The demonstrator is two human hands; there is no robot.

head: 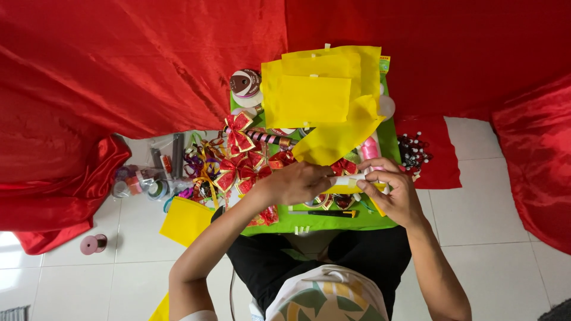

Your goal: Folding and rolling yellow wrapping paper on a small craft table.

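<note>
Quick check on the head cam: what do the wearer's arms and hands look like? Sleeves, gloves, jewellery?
Both arms are bare from the hands to above the elbows. The left hand and right hand wear no gloves, and no rings, watch or bracelet show. A white short sleeve edge shows at the left upper arm. No markings are visible on either arm.

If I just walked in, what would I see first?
First the big shiny red cloth, spread over the floor all around. Then the bright yellow paper piled on a green board in the middle, with red bows clustered at its left. Just below, the left hand and right hand hold a small white roll between them.
</note>
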